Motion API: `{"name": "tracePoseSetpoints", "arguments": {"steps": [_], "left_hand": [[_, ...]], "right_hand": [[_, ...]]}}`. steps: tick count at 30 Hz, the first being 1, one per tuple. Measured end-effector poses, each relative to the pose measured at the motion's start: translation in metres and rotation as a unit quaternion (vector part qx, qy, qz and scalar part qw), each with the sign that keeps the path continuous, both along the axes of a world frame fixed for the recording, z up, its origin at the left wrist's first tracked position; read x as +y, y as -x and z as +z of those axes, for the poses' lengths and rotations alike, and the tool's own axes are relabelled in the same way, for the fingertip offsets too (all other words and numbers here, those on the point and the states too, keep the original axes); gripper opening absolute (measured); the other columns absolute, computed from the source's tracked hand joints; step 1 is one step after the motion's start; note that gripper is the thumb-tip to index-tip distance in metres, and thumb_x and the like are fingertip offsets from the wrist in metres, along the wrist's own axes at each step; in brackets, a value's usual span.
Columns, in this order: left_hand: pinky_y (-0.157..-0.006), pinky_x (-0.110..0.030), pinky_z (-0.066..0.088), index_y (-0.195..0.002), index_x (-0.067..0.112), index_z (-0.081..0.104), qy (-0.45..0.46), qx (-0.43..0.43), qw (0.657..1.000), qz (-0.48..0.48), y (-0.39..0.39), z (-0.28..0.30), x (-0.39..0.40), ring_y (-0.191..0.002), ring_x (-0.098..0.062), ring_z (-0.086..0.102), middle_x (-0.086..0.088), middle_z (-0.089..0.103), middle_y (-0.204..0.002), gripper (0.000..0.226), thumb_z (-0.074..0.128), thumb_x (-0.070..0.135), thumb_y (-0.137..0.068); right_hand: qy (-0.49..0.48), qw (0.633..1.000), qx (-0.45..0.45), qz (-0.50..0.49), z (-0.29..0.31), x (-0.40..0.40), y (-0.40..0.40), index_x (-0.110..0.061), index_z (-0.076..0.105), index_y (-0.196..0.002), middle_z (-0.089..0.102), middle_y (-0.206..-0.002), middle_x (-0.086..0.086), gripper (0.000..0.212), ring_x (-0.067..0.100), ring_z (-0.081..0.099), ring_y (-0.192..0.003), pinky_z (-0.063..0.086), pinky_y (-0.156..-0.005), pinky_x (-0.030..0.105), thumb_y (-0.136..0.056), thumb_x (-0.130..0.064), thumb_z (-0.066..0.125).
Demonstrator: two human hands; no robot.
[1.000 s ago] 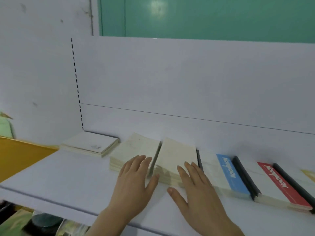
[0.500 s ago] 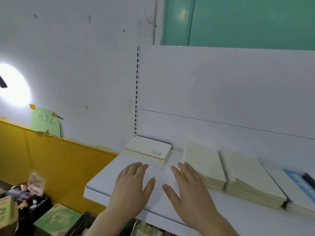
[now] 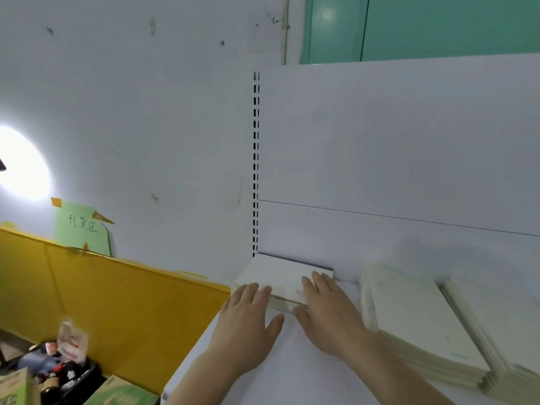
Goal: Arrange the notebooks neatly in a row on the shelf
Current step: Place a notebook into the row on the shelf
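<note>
A small stack of white notebooks (image 3: 285, 273) lies flat in the far left corner of the white shelf (image 3: 292, 369). My left hand (image 3: 248, 320) lies flat with straight fingers, its fingertips touching the stack's near left corner. My right hand (image 3: 330, 311) is also flat, fingertips resting on the stack's right side, thumb by its front edge. To the right lie two cream notebook stacks (image 3: 409, 320) side by side, cover down.
The shelf's white back panel (image 3: 394, 156) and slotted upright (image 3: 256, 162) stand behind. Left of the shelf is a yellow-and-white wall with a green paper note (image 3: 83, 228). Below left sit boxes and packaged goods (image 3: 58, 363).
My view and both hands have shifted left along the shelf, from the cream stacks to the white stack in the corner. The blue and red notebooks are out of view.
</note>
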State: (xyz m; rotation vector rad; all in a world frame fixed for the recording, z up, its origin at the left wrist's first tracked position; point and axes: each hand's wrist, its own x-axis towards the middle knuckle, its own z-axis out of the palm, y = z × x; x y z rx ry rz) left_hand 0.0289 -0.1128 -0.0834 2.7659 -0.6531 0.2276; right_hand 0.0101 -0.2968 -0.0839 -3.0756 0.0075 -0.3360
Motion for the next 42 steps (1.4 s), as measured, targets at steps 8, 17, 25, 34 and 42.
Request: {"name": "tracePoseSetpoints", "arguments": {"steps": [8,17,25,34,42], "left_hand": [[-0.122,-0.037,0.02,-0.154,0.028,0.02,0.018,-0.021,0.999,-0.044,-0.036,-0.011,0.013,-0.149,-0.017,0.017,0.005,0.023,-0.161,0.062,0.033,0.056,-0.1],[-0.113,-0.032,0.038,-0.156,0.025,0.018,0.288,0.046,0.953,-0.086,-0.046,0.007,0.031,-0.144,-0.009,0.033,0.009,0.03,-0.159,0.069,0.034,0.059,-0.098],[-0.068,-0.047,0.062,-0.114,0.03,0.063,0.624,0.361,0.68,-0.133,-0.019,0.022,0.036,-0.089,-0.02,0.073,0.005,0.076,-0.097,0.018,0.059,0.034,-0.097],[-0.059,-0.046,0.061,-0.11,0.023,0.065,0.655,0.304,0.689,-0.062,-0.032,0.012,0.07,-0.079,-0.022,0.075,0.0,0.077,-0.09,0.013,0.058,0.025,-0.099],[-0.072,-0.048,0.062,-0.11,0.029,0.065,0.613,0.238,0.753,-0.021,-0.04,-0.003,0.082,-0.088,-0.018,0.075,0.007,0.077,-0.097,0.016,0.057,0.033,-0.098]], "right_hand": [[0.035,0.997,-0.062,0.003,0.001,0.0,-0.01,-0.024,0.061,-0.095,0.065,-0.095,-0.003,0.031,0.021,0.061,-0.092,0.045,-0.077,0.036,-0.097,-0.039,0.033],[-0.227,0.911,-0.327,-0.111,0.05,0.041,0.029,-0.027,0.063,-0.095,0.061,-0.065,-0.004,0.017,0.011,0.056,-0.061,0.043,-0.059,0.031,-0.099,-0.029,0.046],[-0.531,0.791,-0.273,-0.13,0.043,0.092,0.059,-0.031,0.072,-0.089,0.072,-0.083,-0.001,0.026,0.023,0.067,-0.084,0.058,-0.077,0.043,-0.1,-0.026,0.049],[-0.133,0.97,-0.077,-0.187,-0.001,0.035,0.016,-0.019,0.027,-0.15,0.025,-0.157,-0.001,0.056,0.014,0.022,-0.144,0.025,-0.114,0.027,-0.1,-0.04,0.039],[0.007,0.988,-0.101,-0.115,-0.023,0.018,-0.007,-0.028,0.069,-0.11,0.067,-0.11,-0.005,0.037,0.019,0.063,-0.107,0.047,-0.091,0.036,-0.09,-0.044,0.043]]}}
